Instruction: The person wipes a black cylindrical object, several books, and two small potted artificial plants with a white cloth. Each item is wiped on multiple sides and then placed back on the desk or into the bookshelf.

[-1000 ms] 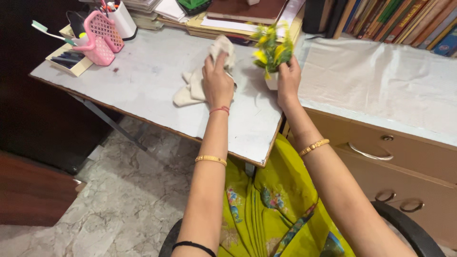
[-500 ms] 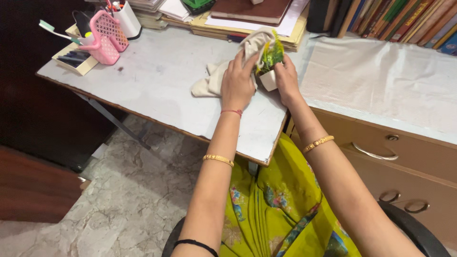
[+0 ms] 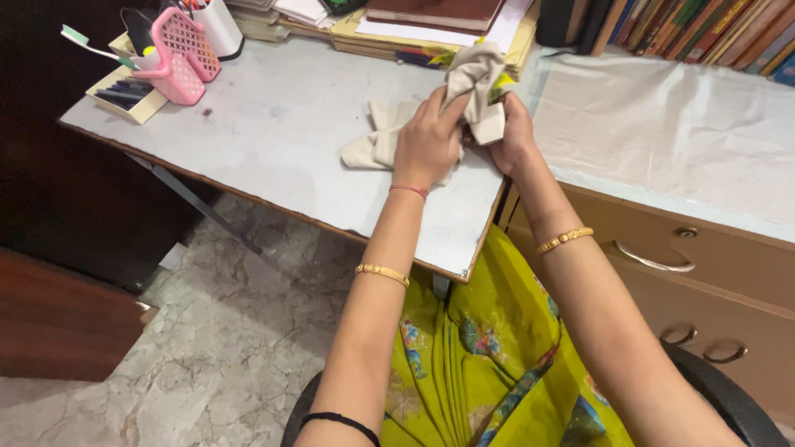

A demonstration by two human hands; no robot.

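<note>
My left hand grips a beige cloth and presses it over a small plant with yellow flowers and green leaves. Only a bit of yellow and green shows past the cloth. The cloth's loose end trails flat on the pale desk top to the left of my hand. My right hand holds the plant's pot from the right; the pot itself is hidden behind cloth and fingers. Both wrists wear gold bangles.
A pink mesh basket, a white pen cup and a small open box stand at the desk's far left corner. Stacked papers and books line the back. A cloth-covered cabinet with drawers stands to the right.
My left hand lifted the cloth off the desk and brought it right onto the plant. The cloth now wraps most of the flowers, which stood uncovered a second ago.
</note>
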